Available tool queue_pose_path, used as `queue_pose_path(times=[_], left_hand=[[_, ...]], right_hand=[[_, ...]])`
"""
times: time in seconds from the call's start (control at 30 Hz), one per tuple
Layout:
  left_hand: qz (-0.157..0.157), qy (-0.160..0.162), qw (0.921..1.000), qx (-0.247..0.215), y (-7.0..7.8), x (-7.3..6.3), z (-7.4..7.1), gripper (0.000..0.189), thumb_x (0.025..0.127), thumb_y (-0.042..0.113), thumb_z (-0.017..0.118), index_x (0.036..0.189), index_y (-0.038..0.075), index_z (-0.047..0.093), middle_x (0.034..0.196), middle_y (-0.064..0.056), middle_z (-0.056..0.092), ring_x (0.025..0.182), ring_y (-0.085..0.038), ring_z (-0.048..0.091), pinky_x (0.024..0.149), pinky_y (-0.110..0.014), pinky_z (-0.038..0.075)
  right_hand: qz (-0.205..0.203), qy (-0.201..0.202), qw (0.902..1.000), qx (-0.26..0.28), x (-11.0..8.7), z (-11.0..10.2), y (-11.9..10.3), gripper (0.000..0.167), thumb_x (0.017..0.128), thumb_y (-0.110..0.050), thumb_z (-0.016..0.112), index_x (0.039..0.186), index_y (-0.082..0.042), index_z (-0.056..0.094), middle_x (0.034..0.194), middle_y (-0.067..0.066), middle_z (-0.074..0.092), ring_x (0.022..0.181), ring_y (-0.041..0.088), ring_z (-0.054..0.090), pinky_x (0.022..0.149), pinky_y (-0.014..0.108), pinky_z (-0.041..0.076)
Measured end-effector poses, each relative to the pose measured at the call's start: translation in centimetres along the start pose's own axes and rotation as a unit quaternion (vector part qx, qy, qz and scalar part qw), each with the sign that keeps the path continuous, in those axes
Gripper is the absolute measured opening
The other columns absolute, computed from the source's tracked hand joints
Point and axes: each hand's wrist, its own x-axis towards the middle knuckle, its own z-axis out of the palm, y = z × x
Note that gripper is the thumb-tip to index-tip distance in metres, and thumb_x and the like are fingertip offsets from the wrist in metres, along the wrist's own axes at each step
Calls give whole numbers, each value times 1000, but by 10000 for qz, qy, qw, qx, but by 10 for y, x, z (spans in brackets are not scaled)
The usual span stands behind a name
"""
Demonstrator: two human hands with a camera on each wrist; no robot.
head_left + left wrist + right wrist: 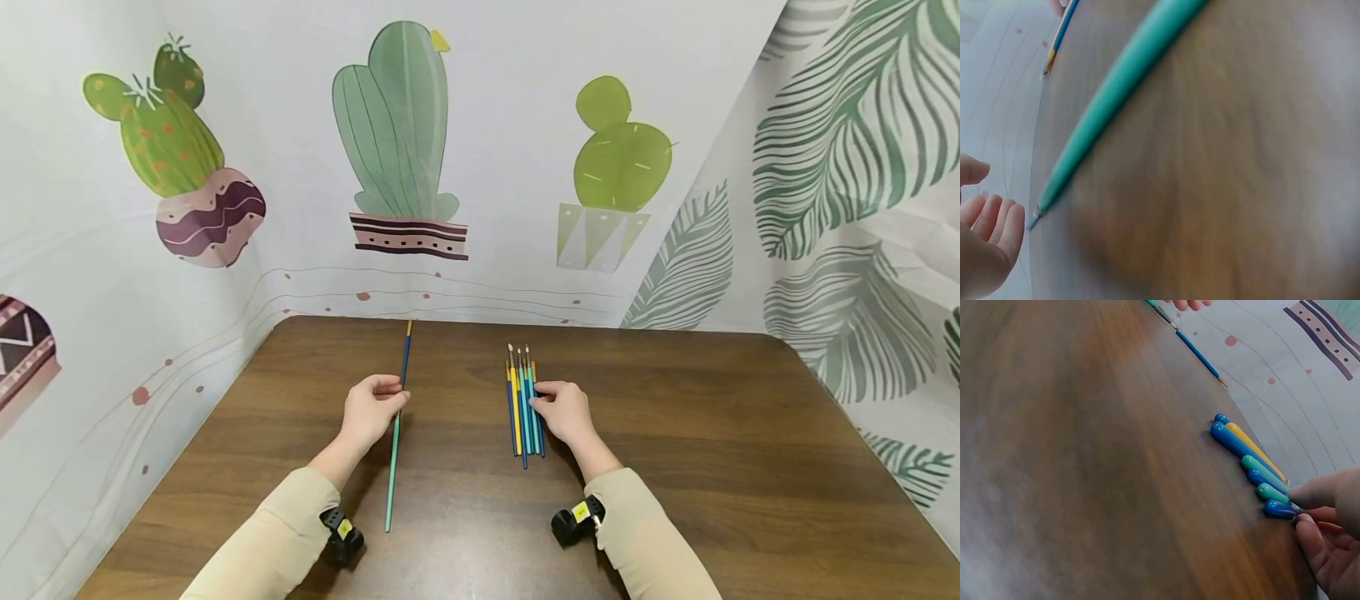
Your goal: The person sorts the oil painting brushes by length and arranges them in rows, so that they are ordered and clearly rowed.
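My left hand hovers beside two paintbrushes laid end to end, thumb and fingers apart with nothing between them. The nearer one is a green-handled paintbrush; the farther, a blue-handled paintbrush, points toward the wall. In the left wrist view, the green handle crosses close to the camera, past the loosely bent fingers. At a row of several blue, green and yellow paintbrushes, my right hand pinches the outermost blue paintbrush between thumb and fingers. Their bristles face the wall.
The brown wooden table ends at a white cloth backdrop printed with cacti and leaves. Each cuff carries a black wrist camera, one on the left and one on the right.
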Motion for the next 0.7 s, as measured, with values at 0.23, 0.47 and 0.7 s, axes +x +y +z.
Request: queue_pose_path(times=[0.23,0.47,0.7], left_hand=[[-60,-91,9994,-320,12,-2,15,35,82,14,70,113,0,63,111,-16,66,100,-28,64,70,-20,52],[140,-146,9977,-645,21,-2,34,36,82,11,70,115,-1,62,114,-19,65,101,-29,64,73,-22,53],[304,-197,9962,-797,27,-3,54,36,83,13,69,117,1,62,115,-18,65,103,-29,63,83,-33,54]], right_hand=[[8,29,10000,14,0,0,1,30,84,-14,70,111,-2,69,101,16,70,87,23,66,74,37,55],[45,25,10000,77,-1,-1,1,30,84,-14,69,111,-1,69,102,16,71,87,23,66,74,37,55],[83,22,9999,103,1,1,1,30,84,-14,69,112,-2,68,102,16,70,88,22,66,74,36,55]])
